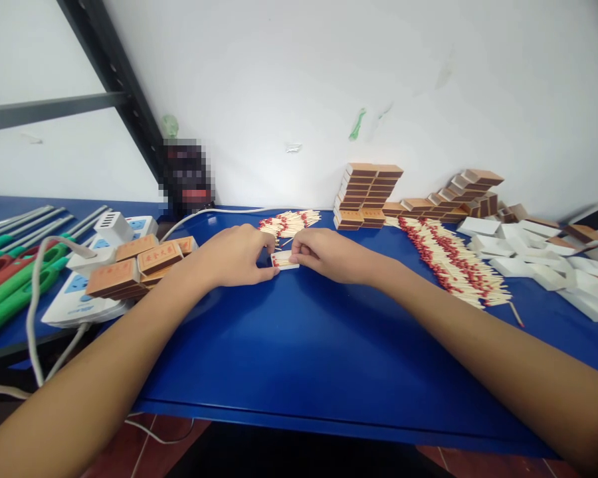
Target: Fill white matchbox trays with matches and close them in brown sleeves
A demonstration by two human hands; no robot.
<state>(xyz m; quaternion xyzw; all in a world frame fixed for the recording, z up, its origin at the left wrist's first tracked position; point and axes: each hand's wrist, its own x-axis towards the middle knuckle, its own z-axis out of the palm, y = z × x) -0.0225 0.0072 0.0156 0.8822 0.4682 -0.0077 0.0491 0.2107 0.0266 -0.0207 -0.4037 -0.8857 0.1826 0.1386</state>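
Pinching one matchbox tray (284, 260), part-filled, mid surface (303, 345): left hand (236, 255) and right hand (329, 255), each grip pressed on an end. Outward: loose matches (453, 262) and empty white trays (533, 255) unused — closed boxes (366, 196) stacked behind, seemingly done.

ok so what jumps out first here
At the centre, the left hand and right hand pinch a small white tray of red-tipped matches. To the right runs a long heap of loose red-tipped wooden matches, and brown cardboard matchboxes stack against the white wall.
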